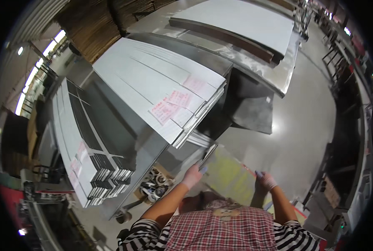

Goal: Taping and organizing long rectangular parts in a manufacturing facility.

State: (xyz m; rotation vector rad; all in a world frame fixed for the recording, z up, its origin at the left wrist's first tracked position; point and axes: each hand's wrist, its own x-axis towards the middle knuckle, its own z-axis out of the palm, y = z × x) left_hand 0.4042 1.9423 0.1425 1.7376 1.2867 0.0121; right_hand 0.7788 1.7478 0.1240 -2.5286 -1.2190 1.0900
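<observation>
My left hand (192,176) and my right hand (267,180) are out in front of me, in thin pale gloves with bluish fingertips. Between them lies a flat grey surface (227,173) with worn yellow-green patches and a thin red line along its far right edge. The left fingers curl at its left side, beside a narrow dark edge (208,154). On the right, my fingers are bent in at the opposite side. What either hand grips, if anything, is too blurred to name.
Pale panels (165,75) with pink labels are stacked ahead; long folded strips (75,138) stand at left. Below them sits an open box of rolls (155,184). Farther back, a large white sheet (241,21) rests on a metal-topped table (274,77).
</observation>
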